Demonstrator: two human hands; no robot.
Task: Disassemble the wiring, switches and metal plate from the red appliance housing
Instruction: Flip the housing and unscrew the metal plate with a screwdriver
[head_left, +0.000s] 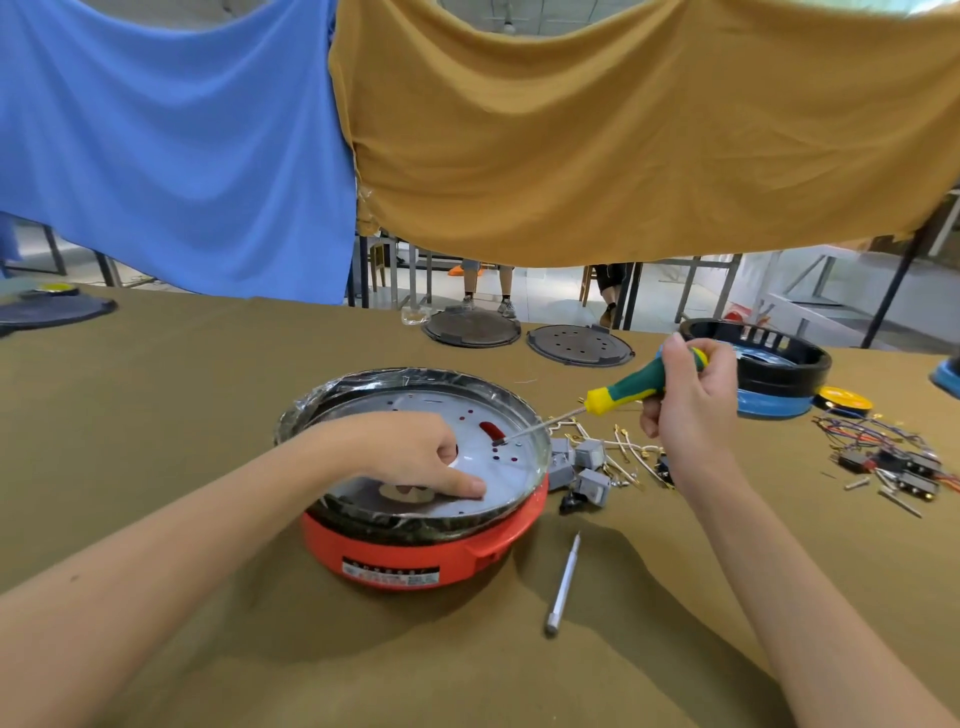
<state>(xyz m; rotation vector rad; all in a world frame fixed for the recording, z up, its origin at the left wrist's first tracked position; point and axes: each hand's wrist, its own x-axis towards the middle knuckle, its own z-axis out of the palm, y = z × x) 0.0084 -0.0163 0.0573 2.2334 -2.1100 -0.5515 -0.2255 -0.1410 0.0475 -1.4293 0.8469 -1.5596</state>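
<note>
Two hands are busy on the red appliance housing, which sits in the middle of the desk with the round metal plate lying inside it. The left hand presses down on the plate with its fingers loosely bent, and the right hand wraps its fingers around the green and yellow screwdriver, whose tip rests on a screw. I think the plate is being unscrewed, so next the tool must turn while the plate is held steady.
</note>
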